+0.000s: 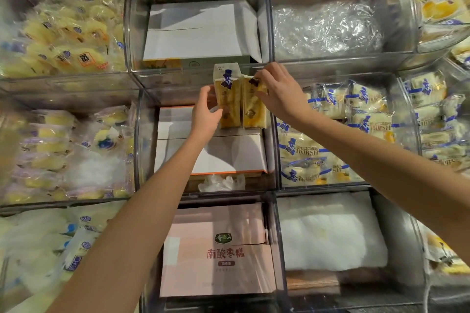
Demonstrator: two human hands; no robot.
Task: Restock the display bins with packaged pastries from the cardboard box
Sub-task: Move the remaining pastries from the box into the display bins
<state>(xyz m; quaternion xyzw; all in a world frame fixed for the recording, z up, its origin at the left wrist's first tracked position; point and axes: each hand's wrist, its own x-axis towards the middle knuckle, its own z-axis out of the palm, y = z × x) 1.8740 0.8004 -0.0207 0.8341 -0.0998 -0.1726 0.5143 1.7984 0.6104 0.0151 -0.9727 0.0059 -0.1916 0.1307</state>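
In the head view, we see two packaged pastries held side by side over the middle bin (138,140) of the clear display. The left pack (227,99) and the right pack (254,107) touch along their long edges. Both long axes run from near to far, and the dark printed figure on each points to the far end. Their near ends meet the far part of a white carton (229,152) lying in that bin, though we cannot tell whether they rest on it or hang just above. Our left hand (207,109) comes in from the near left, its fingers curled round the outer edge of the left pack low on its length. Our right hand (277,94) reaches from the right and pinches the far upper corner of the right pack with its fingertips. Each pack lies inward of its own hand, so we judge that setting them down calls for lowering both together and keeping them parallel. The bin to the right holds blue-striped bread packs (330,134).
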